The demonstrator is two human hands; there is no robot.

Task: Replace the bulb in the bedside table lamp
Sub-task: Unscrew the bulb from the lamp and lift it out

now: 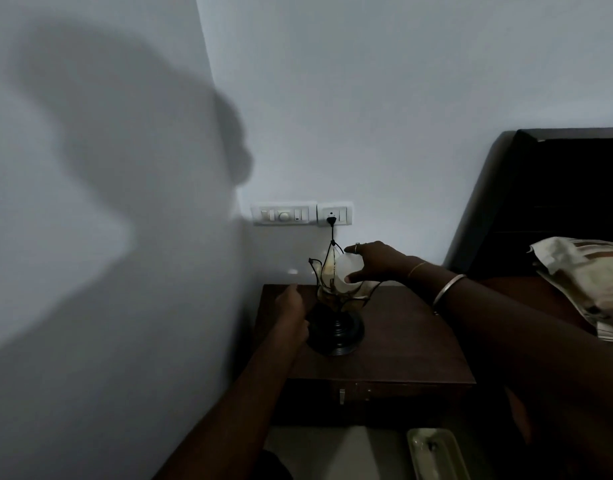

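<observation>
A small lamp with a round black base and a petal-shaped glass shade stands on the dark wooden bedside table. A white bulb sits inside the shade, and my right hand grips it from the right with thumb and fingers. My left hand rests against the left side of the lamp's base, holding it. The lamp's black cord runs up to a plug in the wall socket. The room is dim and the lamp is unlit.
A switch panel is on the wall behind the lamp. A dark headboard and a pillow lie to the right. A pale green tray sits at the bottom. The table has a drawer.
</observation>
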